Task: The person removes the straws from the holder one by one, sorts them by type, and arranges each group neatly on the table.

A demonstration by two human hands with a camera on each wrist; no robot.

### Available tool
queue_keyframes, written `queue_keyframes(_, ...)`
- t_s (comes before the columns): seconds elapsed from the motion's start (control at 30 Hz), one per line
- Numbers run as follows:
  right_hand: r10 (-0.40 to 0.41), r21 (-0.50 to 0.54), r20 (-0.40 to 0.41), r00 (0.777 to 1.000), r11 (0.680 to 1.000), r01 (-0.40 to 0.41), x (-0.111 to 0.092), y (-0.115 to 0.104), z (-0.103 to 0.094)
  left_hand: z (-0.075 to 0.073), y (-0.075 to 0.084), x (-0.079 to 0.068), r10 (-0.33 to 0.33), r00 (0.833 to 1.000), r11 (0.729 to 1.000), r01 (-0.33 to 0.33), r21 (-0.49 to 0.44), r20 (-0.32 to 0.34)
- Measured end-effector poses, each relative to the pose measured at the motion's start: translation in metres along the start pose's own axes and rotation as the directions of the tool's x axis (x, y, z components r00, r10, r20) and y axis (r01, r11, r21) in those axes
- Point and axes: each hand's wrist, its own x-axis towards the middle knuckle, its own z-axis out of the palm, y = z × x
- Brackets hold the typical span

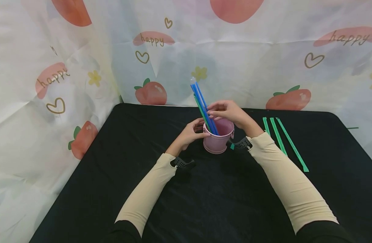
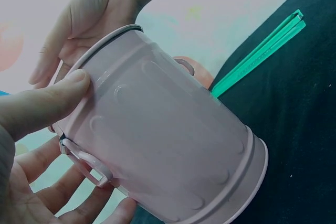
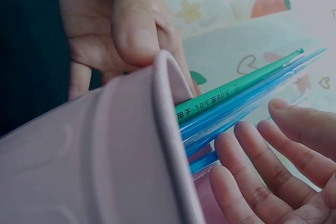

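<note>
A small pink metal bucket (image 1: 215,145) stands on the black tabletop, holding blue wrapped straws (image 1: 203,100) and a green wrapped straw (image 3: 239,83) that lean to the left. My left hand (image 1: 188,135) grips the bucket's left side, thumb at the rim and the other fingers around by the side handle (image 2: 86,163). Over the opening, my right hand (image 1: 229,112) is beside the blue straws. Its fingers (image 3: 252,145) are relaxed and slightly bent, with the thumb apart from them, and none wraps around a straw in the right wrist view.
Several green wrapped straws (image 1: 292,143) lie on the black table (image 1: 186,202) to the right, partly behind my right forearm. A small green bit (image 1: 232,146) shows next to the bucket under the right wrist strap. A printed curtain (image 1: 240,67) hangs behind the table.
</note>
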Motion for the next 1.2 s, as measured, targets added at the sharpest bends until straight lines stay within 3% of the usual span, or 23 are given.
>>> queue_keyframes(0.53, -0.03, -0.103, 0.047, 0.998, 0.994, 0.035, -0.001, 0.0, 0.006, 0.0, -0.001, 0.001, 0.008, 1.0, 1.0, -0.008, -0.004, 0.004)
queue_keyframes(0.93, -0.097, -0.236, -0.002, 0.995, 0.967, 0.094, -0.001, -0.003, 0.015, 0.0, 0.001, -0.001, -0.003, 1.0, 1.0, 0.003, -0.01, 0.0)
queue_keyframes(1.2, -0.086, -0.273, -0.024, 0.996, 0.959, 0.076, 0.0, -0.001, 0.015, 0.0, 0.001, -0.002, -0.006, 1.0, 1.0, 0.006, -0.002, -0.002)
